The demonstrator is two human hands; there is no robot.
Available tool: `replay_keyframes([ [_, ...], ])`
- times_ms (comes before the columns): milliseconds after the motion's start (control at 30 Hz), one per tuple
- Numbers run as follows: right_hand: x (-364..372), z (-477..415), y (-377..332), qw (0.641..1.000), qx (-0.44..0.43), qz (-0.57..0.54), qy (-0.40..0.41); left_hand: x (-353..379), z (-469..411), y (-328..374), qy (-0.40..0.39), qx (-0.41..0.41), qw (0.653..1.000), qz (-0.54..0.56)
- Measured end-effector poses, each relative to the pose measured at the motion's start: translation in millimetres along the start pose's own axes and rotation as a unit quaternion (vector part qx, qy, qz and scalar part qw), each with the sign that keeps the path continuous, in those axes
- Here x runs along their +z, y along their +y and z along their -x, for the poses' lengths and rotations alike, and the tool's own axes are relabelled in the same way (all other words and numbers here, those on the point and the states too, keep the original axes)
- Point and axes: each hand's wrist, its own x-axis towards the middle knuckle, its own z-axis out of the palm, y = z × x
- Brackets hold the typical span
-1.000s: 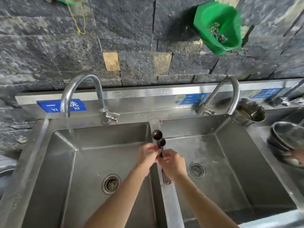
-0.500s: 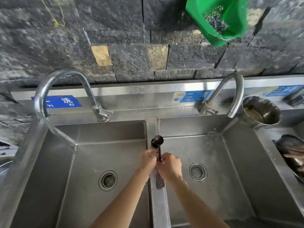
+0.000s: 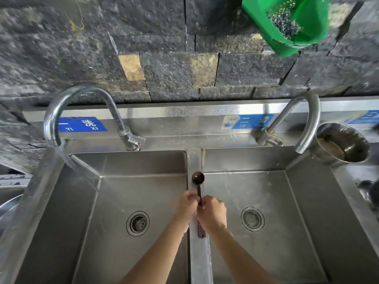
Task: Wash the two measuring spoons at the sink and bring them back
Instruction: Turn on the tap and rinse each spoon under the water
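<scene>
Behind, dark stone wall (image 3: 61, 48) backs a steel double sink (image 3: 194, 158).

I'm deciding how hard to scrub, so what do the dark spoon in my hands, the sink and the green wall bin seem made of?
Measuring spoon: probably plastic, dark brown, glossy; a small highlight sits in its bowl. Sink: stainless steel, brushed, with dull grey reflections and water spots. Green bin: likely plastic, smooth, uniformly coloured, slightly shiny.
</scene>
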Motion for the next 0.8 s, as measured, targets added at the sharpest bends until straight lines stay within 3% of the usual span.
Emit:
replay_keyframes([
  [600, 3, 3, -2, 0.999, 0.027, -0.027, 0.008, -20, -11, -16, 0.005, 0.011, 1.000, 0.004],
  [800, 2, 11, -23, 0.986, 0.017, -0.080, 0.147, -72, -19, -25, 0.006, -0.015, 1.000, 0.020],
])
